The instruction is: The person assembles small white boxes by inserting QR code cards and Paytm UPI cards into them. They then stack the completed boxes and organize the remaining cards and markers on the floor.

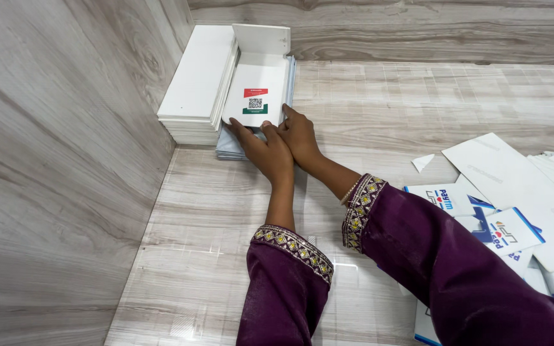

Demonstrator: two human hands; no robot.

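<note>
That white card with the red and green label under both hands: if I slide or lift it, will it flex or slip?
The white card looks flat and thin with rounded corners, so probably stiff and light. It lies on a stack of similar sheets, so a push may slide it or drag the ones beneath. The left hand and right hand touch only its near edge; lifting there could tilt it.

Glossy white card, matt wood-grain tabletop

A tall stack of white boards leans in the corner of the counter. Far to its right lie big white sheets, blue and white leaflets and a small paper scrap.
</note>
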